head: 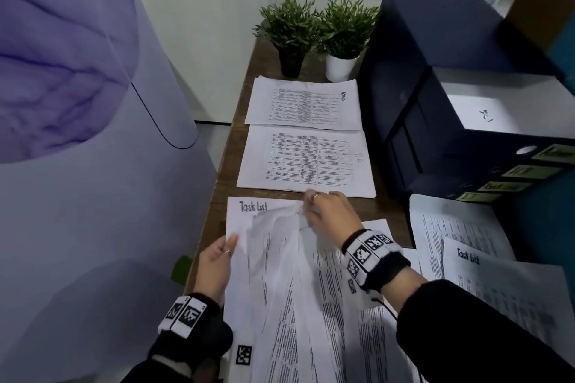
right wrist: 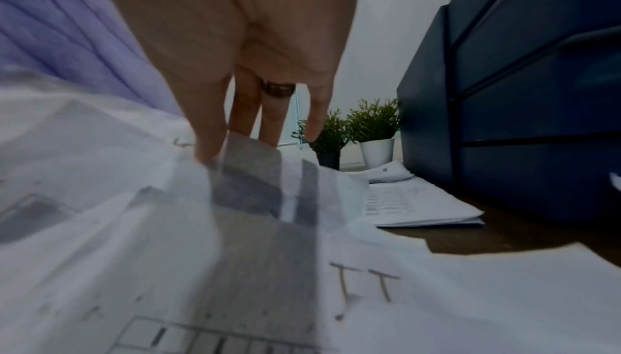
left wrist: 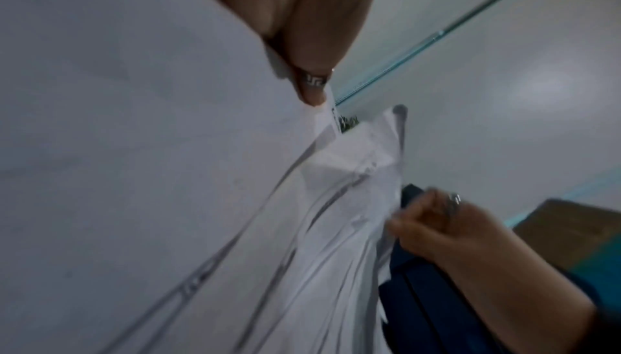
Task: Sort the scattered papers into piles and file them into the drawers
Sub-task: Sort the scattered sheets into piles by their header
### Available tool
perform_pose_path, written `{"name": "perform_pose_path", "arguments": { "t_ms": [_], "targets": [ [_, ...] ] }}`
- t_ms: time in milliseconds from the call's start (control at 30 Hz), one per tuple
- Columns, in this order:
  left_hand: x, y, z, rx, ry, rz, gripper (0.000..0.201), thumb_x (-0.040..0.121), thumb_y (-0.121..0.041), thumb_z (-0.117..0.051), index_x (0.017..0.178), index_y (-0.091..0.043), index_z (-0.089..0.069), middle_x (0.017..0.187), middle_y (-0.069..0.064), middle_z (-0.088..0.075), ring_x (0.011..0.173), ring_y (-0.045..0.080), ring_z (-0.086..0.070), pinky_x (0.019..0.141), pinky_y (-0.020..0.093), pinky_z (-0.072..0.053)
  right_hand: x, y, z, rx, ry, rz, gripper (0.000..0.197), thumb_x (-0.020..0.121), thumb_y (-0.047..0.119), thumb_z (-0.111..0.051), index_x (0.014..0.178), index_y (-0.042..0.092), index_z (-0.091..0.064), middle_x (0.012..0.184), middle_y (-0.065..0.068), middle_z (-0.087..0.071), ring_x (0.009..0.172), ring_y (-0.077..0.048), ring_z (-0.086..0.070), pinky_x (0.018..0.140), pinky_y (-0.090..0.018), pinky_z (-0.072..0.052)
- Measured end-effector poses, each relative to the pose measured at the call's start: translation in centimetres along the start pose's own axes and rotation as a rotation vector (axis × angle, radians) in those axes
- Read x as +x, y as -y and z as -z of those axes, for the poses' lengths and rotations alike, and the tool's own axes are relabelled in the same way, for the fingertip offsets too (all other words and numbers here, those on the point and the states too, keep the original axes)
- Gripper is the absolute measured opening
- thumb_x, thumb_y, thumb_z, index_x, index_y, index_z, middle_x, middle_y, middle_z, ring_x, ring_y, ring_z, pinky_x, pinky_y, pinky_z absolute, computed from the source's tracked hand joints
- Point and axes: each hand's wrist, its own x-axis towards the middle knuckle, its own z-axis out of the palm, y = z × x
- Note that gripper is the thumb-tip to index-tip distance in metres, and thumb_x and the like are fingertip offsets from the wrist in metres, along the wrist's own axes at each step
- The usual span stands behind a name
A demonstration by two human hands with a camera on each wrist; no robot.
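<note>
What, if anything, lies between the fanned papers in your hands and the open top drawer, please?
Nothing visible blocks the way. The fanned papers sit left of the drawer unit, whose open top drawer holds only a sheet. Bare table lies between them.

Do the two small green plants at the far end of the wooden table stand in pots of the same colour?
No: in the head view one green plant stands in a black pot, the other in a white pot.

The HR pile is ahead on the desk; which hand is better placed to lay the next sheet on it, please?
Right. The right hand already pinches the fanned sheets' top corners beside the HR pile; the left hand steadies their near left edge.
</note>
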Motion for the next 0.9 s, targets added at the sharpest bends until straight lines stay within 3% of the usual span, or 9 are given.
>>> {"name": "perform_pose_path", "arguments": {
  "t_ms": [100,200,333,433,500,600,700,767,900],
  "targets": [
    [0.7,0.0,0.4,-0.038,-0.023,-0.028,0.022,0.095,-0.025,-0.047,0.091,-0.017,-0.067,0.095,0.007,-0.071,0.089,0.023,-0.065,0.079,0.036,-0.052,-1.5,-1.3,0.0,0.184,0.04,0.045,0.009,0.086,0.006,-0.056,0.081,0.009,-0.063,0.087,-0.001,-0.066,0.082,-0.016,-0.062,0.08,-0.024,-0.05],
    [1.3,0.4,0.5,-0.028,-0.037,-0.079,0.022,0.096,-0.016,-0.045,0.11,-0.023,-0.061,0.11,0.006,-0.068,0.094,0.014,-0.065,0.078,0.032,-0.051,-2.7,-2.1,0.3,0.229,0.105,0.061,0.013,0.087,0.008,-0.057,0.08,0.019,-0.057,0.079,0.008,-0.058,0.071,-0.004,-0.054,0.064,-0.012,-0.043],
    [2.0,0.9,0.9,0.088,-0.023,-0.214,0.062,0.094,0.001,-0.042,0.125,-0.052,-0.04,0.133,0.0,-0.055,0.122,0.015,-0.051,0.105,0.042,-0.04,-2.5,-2.5,0.2,0.336,0.015,-0.009,0.026,0.086,0.005,-0.054,0.076,0.03,-0.054,0.081,0.006,-0.066,0.077,-0.01,-0.063,0.075,-0.029,-0.053],
    [1.6,0.3,0.4,0.285,0.123,-0.205,0.02,0.092,-0.042,-0.048,0.11,-0.044,-0.057,0.137,-0.001,-0.049,0.129,0.011,-0.04,0.114,0.039,-0.026,-1.0,-1.7,-0.4,0.372,-0.049,-0.11,0.022,0.087,0.004,-0.052,0.081,0.023,-0.062,0.09,-0.003,-0.071,0.086,-0.017,-0.065,0.084,-0.029,-0.051],
    [1.9,1.0,0.4,0.438,0.108,-0.165,0.057,0.074,-0.074,-0.04,0.114,-0.038,-0.06,0.144,0.002,-0.037,0.137,0.019,-0.025,0.115,0.045,-0.015,0.1,-1.0,-1.0,0.396,-0.05,-0.149,0.021,0.088,0.003,-0.051,0.082,0.017,-0.066,0.094,-0.007,-0.072,0.089,-0.018,-0.064,0.086,-0.025,-0.047],
    [1.6,1.2,-0.2,0.831,-0.094,-0.31,0.062,0.077,-0.067,-0.031,0.123,-0.034,-0.056,0.154,-0.005,-0.017,0.14,0.02,-0.006,0.111,0.055,-0.002,1.3,-0.2,-1.8,0.386,-0.041,-0.163,0.021,0.089,0.001,-0.05,0.085,0.007,-0.07,0.098,-0.008,-0.072,0.094,-0.02,-0.064,0.086,-0.017,-0.041],
    [1.4,1.3,-1.2,0.864,-0.02,-0.463,0.07,0.069,-0.082,-0.028,0.113,-0.038,-0.061,0.146,-0.016,-0.028,0.134,0.011,-0.017,0.109,0.048,-0.006,1.7,0.1,-2.1,0.381,-0.017,-0.156,0.023,0.088,0.001,-0.049,0.087,0.005,-0.071,0.098,-0.009,-0.072,0.094,-0.022,-0.065,0.09,-0.021,-0.044],
    [1.8,1.8,-1.7,0.582,0.139,-0.375,0.076,0.061,-0.088,-0.036,0.112,-0.037,-0.059,0.13,-0.023,-0.045,0.126,0.007,-0.033,0.111,0.047,-0.02,1.6,0.0,-2.1,0.391,0.006,-0.161,0.026,0.088,-0.001,-0.046,0.088,0.006,-0.071,0.1,-0.011,-0.071,0.097,-0.024,-0.064,0.088,-0.023,-0.044],
    [2.2,1.8,-2.6,0.106,0.246,-0.05,0.02,0.087,-0.034,-0.06,0.104,-0.024,-0.065,0.103,-0.001,-0.072,0.11,0.029,-0.062,0.094,0.042,-0.048,0.6,-0.6,-2.3,0.167,0.132,-0.054,0.027,0.087,0.005,-0.046,0.091,0.02,-0.068,0.135,-0.004,-0.048,0.126,-0.024,-0.038,0.102,-0.032,-0.028]
  ]
}}
